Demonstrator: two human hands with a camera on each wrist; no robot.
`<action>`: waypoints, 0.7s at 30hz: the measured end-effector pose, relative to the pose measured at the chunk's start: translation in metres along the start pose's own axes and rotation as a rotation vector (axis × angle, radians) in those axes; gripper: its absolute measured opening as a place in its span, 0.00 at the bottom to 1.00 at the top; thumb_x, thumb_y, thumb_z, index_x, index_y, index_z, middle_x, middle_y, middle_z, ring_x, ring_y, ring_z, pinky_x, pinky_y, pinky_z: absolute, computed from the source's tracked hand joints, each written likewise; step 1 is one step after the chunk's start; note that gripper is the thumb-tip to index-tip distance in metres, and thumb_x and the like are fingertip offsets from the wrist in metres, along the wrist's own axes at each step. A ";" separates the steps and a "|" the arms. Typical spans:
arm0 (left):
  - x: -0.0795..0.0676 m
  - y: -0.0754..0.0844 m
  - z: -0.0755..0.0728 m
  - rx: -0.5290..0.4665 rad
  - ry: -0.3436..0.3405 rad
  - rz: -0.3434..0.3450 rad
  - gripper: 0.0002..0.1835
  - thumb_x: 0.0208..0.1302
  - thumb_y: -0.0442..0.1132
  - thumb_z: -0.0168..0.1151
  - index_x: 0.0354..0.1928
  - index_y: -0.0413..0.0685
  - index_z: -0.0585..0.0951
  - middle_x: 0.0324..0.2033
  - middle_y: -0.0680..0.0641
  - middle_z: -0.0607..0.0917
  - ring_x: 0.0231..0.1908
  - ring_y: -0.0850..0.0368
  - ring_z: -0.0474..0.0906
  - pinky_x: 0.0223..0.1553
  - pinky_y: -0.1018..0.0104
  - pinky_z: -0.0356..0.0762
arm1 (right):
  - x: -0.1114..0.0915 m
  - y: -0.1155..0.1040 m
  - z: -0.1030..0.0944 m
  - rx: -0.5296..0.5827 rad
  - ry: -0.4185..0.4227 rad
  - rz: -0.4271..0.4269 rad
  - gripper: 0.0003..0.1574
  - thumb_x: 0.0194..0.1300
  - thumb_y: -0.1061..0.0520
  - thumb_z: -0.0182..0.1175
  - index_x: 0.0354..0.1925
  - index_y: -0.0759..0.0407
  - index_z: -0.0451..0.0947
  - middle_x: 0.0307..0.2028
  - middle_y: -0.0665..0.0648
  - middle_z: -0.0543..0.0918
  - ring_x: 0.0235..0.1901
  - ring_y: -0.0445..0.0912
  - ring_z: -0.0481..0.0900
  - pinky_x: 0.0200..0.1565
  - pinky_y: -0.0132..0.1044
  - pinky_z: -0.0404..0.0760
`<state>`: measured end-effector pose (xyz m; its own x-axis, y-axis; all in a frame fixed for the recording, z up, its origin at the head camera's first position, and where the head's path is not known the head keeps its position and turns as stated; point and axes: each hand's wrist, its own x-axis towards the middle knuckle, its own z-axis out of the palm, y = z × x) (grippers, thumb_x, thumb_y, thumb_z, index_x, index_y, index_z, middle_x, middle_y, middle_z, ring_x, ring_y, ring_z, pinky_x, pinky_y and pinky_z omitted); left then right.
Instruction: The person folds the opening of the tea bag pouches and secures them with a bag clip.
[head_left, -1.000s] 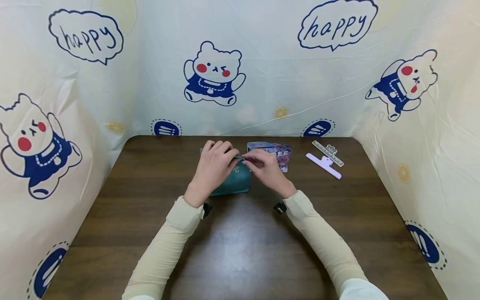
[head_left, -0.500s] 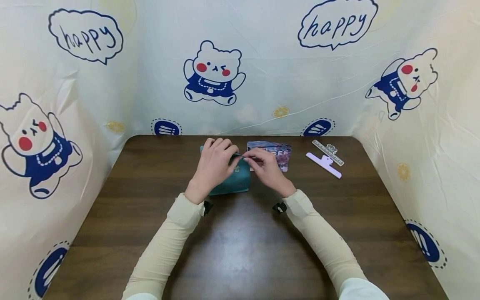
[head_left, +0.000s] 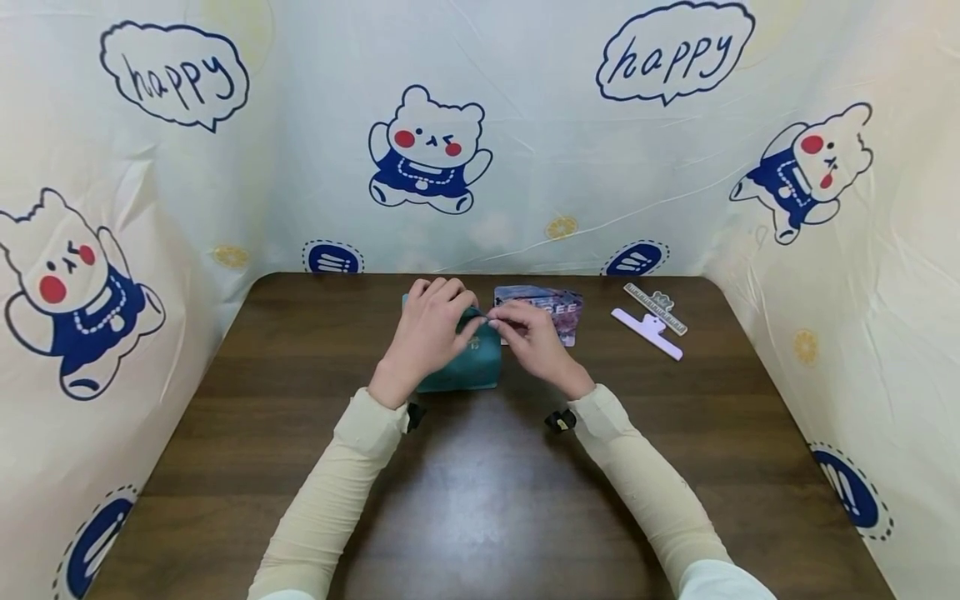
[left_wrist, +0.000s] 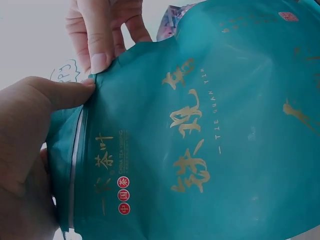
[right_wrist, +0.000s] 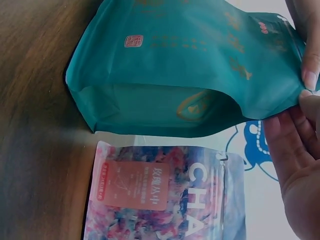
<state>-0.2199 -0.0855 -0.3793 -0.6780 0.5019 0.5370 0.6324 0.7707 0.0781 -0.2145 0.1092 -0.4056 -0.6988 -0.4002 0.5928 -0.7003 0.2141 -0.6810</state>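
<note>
A teal tea bag [head_left: 468, 367] with gold characters stands upright on the table. My left hand [head_left: 429, 342] grips its top edge, fingers behind and thumb in front. In the left wrist view, that thumb [left_wrist: 72, 94] presses on the end of the bag's zip strip [left_wrist: 76, 160]. My right hand [head_left: 531, 337] pinches the top right corner between thumb and fingers, its tip right beside the left thumb. From the right wrist view, the bag's side gusset [right_wrist: 155, 107] bows inward. The fingers behind the top edge are partly hidden.
A pink and purple patterned pouch [head_left: 566, 317] stands just right of the teal bag, partly behind my right hand. Farther right lie a lilac wide clip [head_left: 648, 332] and a clear ruler-marked clip [head_left: 652, 307]. A printed cloth [head_left: 510, 167] closes off the table's back and sides.
My right fingertips have shifted slightly right along the bag's top edge, with the left thumb following close. The bag, pouch and clips stay in place.
</note>
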 end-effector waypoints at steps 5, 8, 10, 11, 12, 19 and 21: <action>-0.001 0.000 0.000 -0.011 -0.016 -0.010 0.10 0.59 0.50 0.62 0.35 0.53 0.79 0.35 0.52 0.76 0.40 0.53 0.71 0.46 0.55 0.62 | -0.002 0.000 0.000 0.035 0.002 0.024 0.10 0.61 0.70 0.57 0.41 0.69 0.81 0.37 0.66 0.81 0.31 0.54 0.78 0.32 0.34 0.77; 0.000 0.000 -0.001 -0.005 -0.019 -0.019 0.11 0.59 0.51 0.62 0.35 0.53 0.78 0.36 0.51 0.77 0.40 0.52 0.71 0.46 0.54 0.63 | -0.003 0.002 0.000 0.070 0.003 0.032 0.11 0.60 0.71 0.58 0.42 0.70 0.80 0.38 0.66 0.81 0.33 0.55 0.79 0.34 0.39 0.80; 0.001 0.000 -0.001 0.002 -0.025 -0.024 0.11 0.59 0.51 0.62 0.36 0.52 0.78 0.37 0.50 0.78 0.41 0.51 0.71 0.46 0.54 0.63 | -0.005 0.004 0.000 0.104 0.000 0.036 0.12 0.58 0.72 0.59 0.43 0.71 0.80 0.38 0.67 0.81 0.34 0.55 0.80 0.37 0.44 0.81; 0.002 0.000 -0.001 0.005 -0.028 -0.027 0.12 0.60 0.51 0.62 0.36 0.52 0.78 0.37 0.50 0.78 0.42 0.51 0.72 0.46 0.54 0.63 | -0.005 0.005 0.000 0.119 -0.001 0.037 0.13 0.58 0.72 0.59 0.44 0.71 0.79 0.38 0.67 0.81 0.35 0.54 0.81 0.38 0.45 0.81; 0.002 0.000 -0.001 0.010 -0.030 -0.029 0.12 0.60 0.51 0.62 0.36 0.52 0.78 0.37 0.50 0.78 0.42 0.51 0.72 0.46 0.54 0.63 | -0.006 0.006 0.000 0.131 -0.001 0.037 0.14 0.57 0.73 0.59 0.44 0.72 0.79 0.38 0.67 0.81 0.36 0.54 0.81 0.39 0.46 0.81; 0.001 0.000 0.001 0.026 -0.038 -0.031 0.12 0.60 0.52 0.61 0.35 0.52 0.76 0.38 0.49 0.78 0.41 0.51 0.71 0.46 0.54 0.63 | -0.006 0.010 0.002 0.139 0.029 0.041 0.14 0.57 0.74 0.59 0.44 0.73 0.79 0.38 0.69 0.81 0.36 0.57 0.82 0.39 0.44 0.81; 0.001 0.000 0.002 0.027 -0.040 -0.031 0.13 0.60 0.52 0.61 0.35 0.52 0.76 0.38 0.49 0.77 0.41 0.51 0.71 0.45 0.54 0.63 | -0.005 0.011 0.003 0.128 0.035 0.039 0.13 0.56 0.75 0.59 0.43 0.73 0.79 0.37 0.68 0.81 0.35 0.58 0.82 0.38 0.42 0.81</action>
<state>-0.2208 -0.0840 -0.3801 -0.7118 0.4929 0.5004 0.6012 0.7959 0.0713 -0.2184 0.1112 -0.4170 -0.7314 -0.3618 0.5781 -0.6499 0.1130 -0.7516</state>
